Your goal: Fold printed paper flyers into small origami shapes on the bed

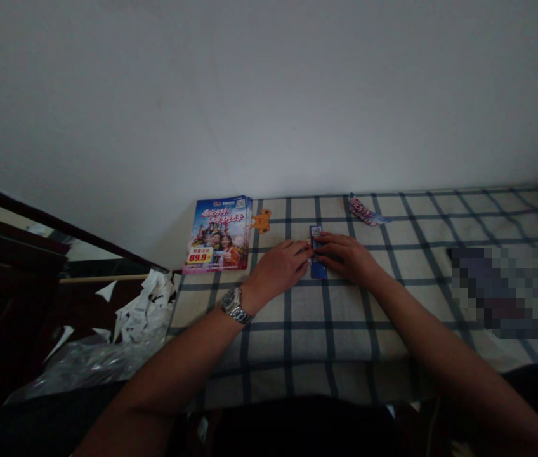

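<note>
A narrow blue folded paper strip lies on the checked cloth. My left hand, with a metal watch on its wrist, presses its fingertips against the strip's left edge. From the other side my right hand lies over the strip with its fingers pressed down on it. Both hands are closed on the paper, and part of it is hidden beneath the fingers.
A stack of colourful flyers lies at the cloth's far left corner, with a small orange paper figure beside it. A folded red-and-white paper piece sits near the wall. Torn white paper scraps and clear plastic lie left of the cloth.
</note>
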### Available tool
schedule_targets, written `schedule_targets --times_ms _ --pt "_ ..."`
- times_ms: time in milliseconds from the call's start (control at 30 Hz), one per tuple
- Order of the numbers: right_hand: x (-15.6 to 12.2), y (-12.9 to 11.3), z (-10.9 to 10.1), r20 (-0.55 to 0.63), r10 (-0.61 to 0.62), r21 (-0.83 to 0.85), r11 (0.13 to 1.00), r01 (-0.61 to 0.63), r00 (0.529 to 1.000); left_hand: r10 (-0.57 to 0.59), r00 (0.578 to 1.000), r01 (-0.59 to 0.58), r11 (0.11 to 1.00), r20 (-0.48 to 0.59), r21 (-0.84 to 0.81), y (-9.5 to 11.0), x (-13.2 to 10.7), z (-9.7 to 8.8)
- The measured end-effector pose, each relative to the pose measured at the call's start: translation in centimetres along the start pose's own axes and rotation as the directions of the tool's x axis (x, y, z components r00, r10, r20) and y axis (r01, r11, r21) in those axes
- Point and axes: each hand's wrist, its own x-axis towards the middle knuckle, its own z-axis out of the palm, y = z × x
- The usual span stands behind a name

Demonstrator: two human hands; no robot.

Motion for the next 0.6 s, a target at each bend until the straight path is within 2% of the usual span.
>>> schedule_targets --times_ms 400,600 --pt "-0.3 -0.18 -0.43 -0.021 0.041 0.057 0.998 -0.04 0.999 0.0 1.0 -0.001 0.998 0.003 0.067 0.43 0.06 0.01" --pt "-0.3 -0.2 -0.37 -0.017 0.034 0.026 0.999 -0.034 0.999 0.008 1.0 -0.01 0.995 0.017 0.1 0.74 0.21 0.01"
